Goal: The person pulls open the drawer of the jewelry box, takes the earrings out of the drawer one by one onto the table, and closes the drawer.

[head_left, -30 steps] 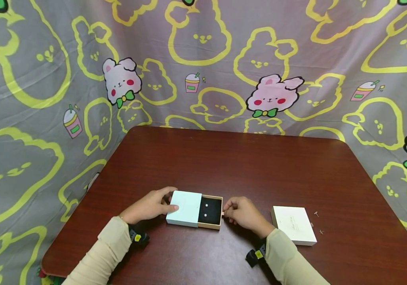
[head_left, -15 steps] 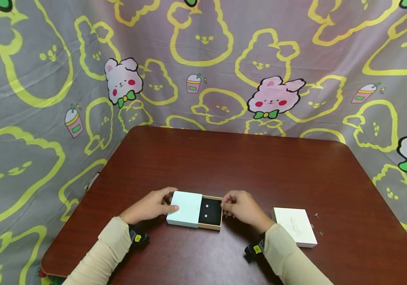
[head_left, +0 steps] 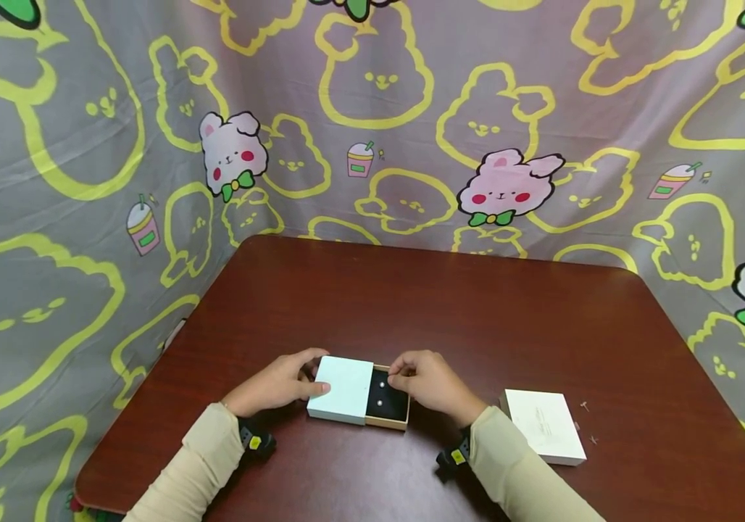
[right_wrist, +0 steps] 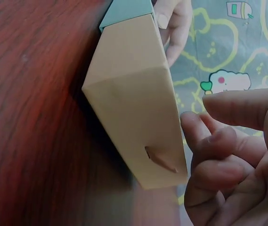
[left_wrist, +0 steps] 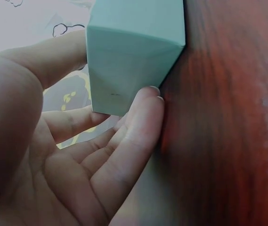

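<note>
A light-blue drawer box point(head_left: 343, 389) lies on the table in the head view. Its kraft drawer point(head_left: 386, 423) is pulled partway out to the right. Two pearl stud earrings point(head_left: 380, 402) sit on the black pad point(head_left: 375, 414) inside. My left hand point(head_left: 284, 383) grips the sleeve's left end, thumb on top and fingers round the far side. Over the drawer's right side hovers my right hand point(head_left: 433, 383), fingers bent, close to the upper pearl. In the right wrist view, thumb and forefinger are apart with nothing visible between them. A ribbon tab point(right_wrist: 164, 162) sticks out of the drawer's end.
A white box point(head_left: 545, 425) with faint print lies right of my right forearm. Two tiny items point(head_left: 593, 439), too small to make out, lie beside it. The brown table point(head_left: 438, 304) is backed by a patterned cloth point(head_left: 405, 145).
My right hand has let go of the tab at the drawer's end and moved left and up over the drawer, near the pearls. The left hand keeps its grip on the box.
</note>
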`<state>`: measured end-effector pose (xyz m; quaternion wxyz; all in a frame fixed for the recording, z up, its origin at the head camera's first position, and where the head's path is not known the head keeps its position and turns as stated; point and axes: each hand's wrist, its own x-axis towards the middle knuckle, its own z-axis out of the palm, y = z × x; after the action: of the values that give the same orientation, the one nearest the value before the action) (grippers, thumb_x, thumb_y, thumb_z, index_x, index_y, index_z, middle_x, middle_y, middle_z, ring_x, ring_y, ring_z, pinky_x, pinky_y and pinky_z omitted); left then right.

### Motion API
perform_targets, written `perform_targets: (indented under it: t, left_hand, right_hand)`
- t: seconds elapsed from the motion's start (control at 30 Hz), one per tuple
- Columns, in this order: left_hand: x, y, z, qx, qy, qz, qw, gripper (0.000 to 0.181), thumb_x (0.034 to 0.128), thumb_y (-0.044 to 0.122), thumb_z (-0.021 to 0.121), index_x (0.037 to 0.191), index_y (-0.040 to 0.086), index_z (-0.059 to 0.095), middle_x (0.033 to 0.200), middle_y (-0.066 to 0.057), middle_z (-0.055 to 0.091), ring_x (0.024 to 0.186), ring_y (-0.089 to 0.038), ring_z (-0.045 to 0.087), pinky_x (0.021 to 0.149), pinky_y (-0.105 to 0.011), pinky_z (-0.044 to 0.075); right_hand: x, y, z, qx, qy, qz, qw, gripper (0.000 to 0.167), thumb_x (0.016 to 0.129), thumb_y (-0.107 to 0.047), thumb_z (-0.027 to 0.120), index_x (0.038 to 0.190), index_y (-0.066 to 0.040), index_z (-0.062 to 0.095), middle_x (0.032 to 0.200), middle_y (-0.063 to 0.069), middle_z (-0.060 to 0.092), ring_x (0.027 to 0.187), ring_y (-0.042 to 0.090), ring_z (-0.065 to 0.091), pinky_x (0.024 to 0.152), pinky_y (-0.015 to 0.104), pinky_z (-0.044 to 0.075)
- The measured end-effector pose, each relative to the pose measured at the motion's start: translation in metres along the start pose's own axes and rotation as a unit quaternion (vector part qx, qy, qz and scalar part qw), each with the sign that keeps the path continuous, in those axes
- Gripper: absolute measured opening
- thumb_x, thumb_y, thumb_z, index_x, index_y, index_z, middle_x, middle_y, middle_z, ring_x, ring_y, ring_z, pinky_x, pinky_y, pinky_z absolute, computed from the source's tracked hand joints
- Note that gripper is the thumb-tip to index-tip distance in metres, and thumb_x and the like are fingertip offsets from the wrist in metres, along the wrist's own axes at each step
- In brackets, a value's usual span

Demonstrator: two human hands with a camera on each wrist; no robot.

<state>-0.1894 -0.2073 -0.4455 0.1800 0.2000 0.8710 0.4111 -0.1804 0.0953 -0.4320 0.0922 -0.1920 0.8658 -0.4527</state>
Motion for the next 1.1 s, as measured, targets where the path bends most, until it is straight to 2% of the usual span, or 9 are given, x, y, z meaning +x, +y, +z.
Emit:
perform_targets:
  t: [0.17,0.33,0.8,1.1]
  left_hand:
    - [0.000,0.001,0.001,0.000,0.004,0.002,1.0000,0.064,0.0880,0.038,0.073,0.139,0.008,0.048,0.100,-0.005,0.057,0.071,-0.018,0.059,0.059,-0.035,0.051]
    - [-0.001,0.002,0.002,-0.003,0.005,0.004,1.0000,0.064,0.0880,0.039,0.073,0.138,0.008,0.048,0.100,-0.005,0.058,0.074,-0.018,0.059,0.060,-0.035,0.052]
    - [0.000,0.001,0.001,0.006,0.003,0.007,1.0000,0.064,0.0890,0.040,0.071,0.140,0.008,0.047,0.099,-0.004,0.059,0.073,-0.017,0.059,0.060,-0.035,0.051]
    - [0.001,-0.002,0.001,-0.004,0.003,0.005,1.0000,0.063,0.0888,0.040,0.071,0.139,0.010,0.048,0.099,-0.004,0.059,0.074,-0.018,0.060,0.060,-0.035,0.052]
  right_hand:
    - [0.004,-0.002,0.002,-0.026,0.000,-0.014,0.9996,0.002,0.088,-0.015,0.072,0.088,-0.013,0.071,0.078,-0.010,0.065,0.073,0.010,0.060,0.065,0.032,0.048]
    - [0.006,-0.002,0.003,-0.040,-0.010,-0.019,0.9990,0.005,0.089,-0.016,0.070,0.093,-0.014,0.073,0.082,-0.010,0.067,0.076,0.009,0.062,0.066,0.032,0.050]
    - [0.012,-0.010,0.008,-0.104,-0.008,-0.037,0.9939,0.010,0.088,-0.019,0.072,0.096,-0.012,0.073,0.077,-0.012,0.065,0.068,0.004,0.059,0.063,0.029,0.049]
    - [0.016,-0.011,0.013,-0.145,-0.007,-0.055,0.9879,0.010,0.085,-0.020,0.075,0.090,-0.012,0.072,0.073,-0.011,0.061,0.067,0.004,0.056,0.064,0.028,0.047]
